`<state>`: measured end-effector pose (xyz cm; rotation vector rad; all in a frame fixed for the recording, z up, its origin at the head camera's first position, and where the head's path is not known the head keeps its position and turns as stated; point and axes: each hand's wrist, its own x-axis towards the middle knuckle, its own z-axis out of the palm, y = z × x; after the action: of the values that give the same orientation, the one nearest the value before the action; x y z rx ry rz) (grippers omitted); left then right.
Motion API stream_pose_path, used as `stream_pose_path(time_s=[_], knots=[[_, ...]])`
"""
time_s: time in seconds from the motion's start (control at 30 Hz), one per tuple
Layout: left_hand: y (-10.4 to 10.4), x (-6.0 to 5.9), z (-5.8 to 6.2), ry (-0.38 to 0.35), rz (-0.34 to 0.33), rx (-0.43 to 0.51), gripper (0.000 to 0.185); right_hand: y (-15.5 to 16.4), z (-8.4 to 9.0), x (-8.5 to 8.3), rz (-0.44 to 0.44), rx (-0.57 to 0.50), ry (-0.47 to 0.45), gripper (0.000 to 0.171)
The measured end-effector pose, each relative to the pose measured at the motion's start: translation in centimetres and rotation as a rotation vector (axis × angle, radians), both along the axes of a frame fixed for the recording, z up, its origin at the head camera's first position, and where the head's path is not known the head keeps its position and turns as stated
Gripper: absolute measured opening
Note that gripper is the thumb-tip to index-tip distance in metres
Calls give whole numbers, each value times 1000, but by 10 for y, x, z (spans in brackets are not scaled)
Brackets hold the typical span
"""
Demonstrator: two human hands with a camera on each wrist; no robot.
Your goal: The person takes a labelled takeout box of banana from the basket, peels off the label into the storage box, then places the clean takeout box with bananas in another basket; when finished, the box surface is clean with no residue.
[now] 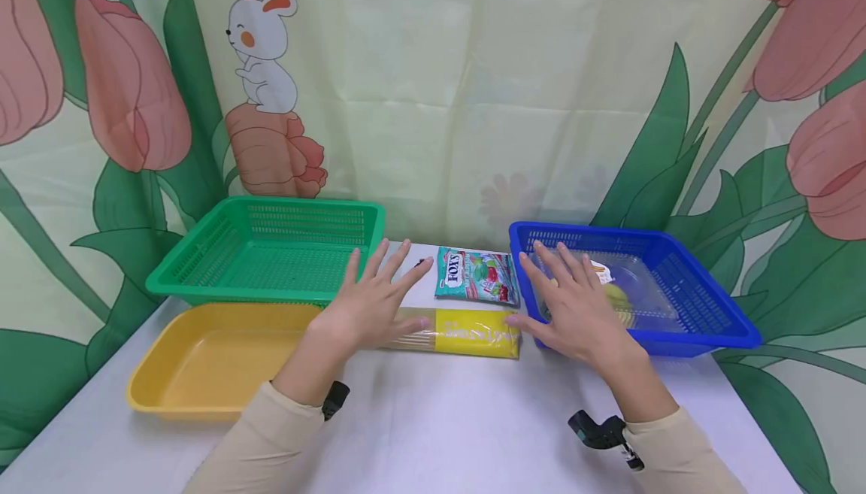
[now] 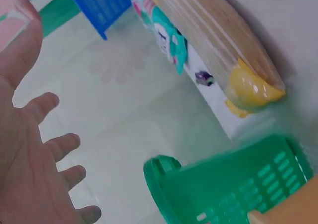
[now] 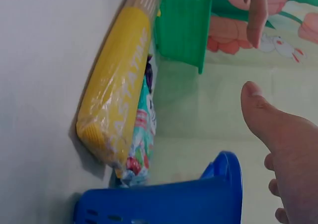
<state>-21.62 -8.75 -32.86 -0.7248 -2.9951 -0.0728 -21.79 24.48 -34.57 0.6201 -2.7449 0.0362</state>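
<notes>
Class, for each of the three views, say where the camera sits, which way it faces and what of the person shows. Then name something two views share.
Head: worn on the head, looks forward and down at the table; shows both forearms, left hand and right hand over the pasta pack.
Left wrist: looks along the left palm, fingers spread, toward the green basket.
Right wrist: looks past the right thumb to the blue basket.
Shared: pasta pack and candy bag appear in all three.

Green slotted plastic basket point(image 1: 267, 252) upper left; yellow plastic tray point(image 1: 210, 359) lower left; blue slotted plastic basket point(image 1: 683, 291) right; yellow-ended clear spaghetti packet point(image 1: 467, 332) centre; teal candy bag point(image 1: 476, 276) printed red and green; white table point(image 1: 433, 426).
</notes>
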Motion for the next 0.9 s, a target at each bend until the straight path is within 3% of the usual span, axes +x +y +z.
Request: stream_pose_path(time_s=[0.4,0.9], knots=[[22,-5,-8,-13,-35,9,89,30,8,-3,-5,-35,12,90],[47,-12,-20,-60,-114,73,85,76,9,-15,-25,-164,-69,86]])
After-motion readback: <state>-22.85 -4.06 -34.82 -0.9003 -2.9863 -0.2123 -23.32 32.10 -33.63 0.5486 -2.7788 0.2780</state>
